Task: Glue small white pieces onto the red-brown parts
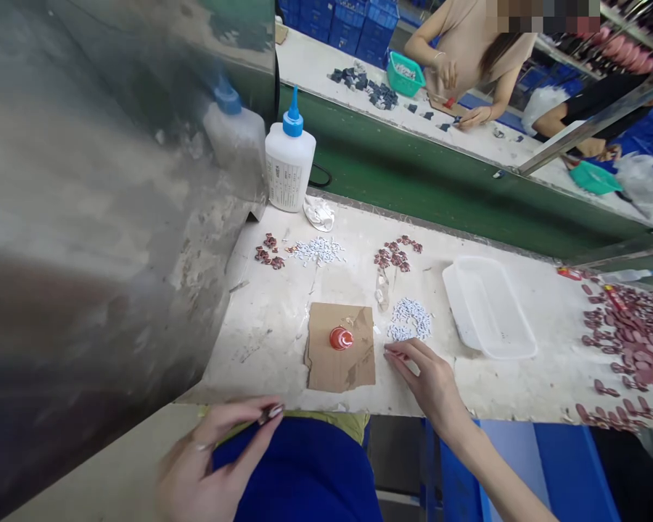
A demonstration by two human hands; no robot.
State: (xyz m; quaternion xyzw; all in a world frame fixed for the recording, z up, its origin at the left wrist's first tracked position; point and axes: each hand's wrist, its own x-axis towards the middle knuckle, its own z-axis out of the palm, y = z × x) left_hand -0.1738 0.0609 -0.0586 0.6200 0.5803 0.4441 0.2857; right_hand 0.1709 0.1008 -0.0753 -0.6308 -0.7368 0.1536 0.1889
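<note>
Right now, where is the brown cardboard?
In the head view, the brown cardboard lies on the worktop, just below centre, left of the right hand, with a red object on it.

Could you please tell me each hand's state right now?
Left hand: closed, holding a small brown piece.
Right hand: near small white pieces; whether it holds one cannot be told.
</note>
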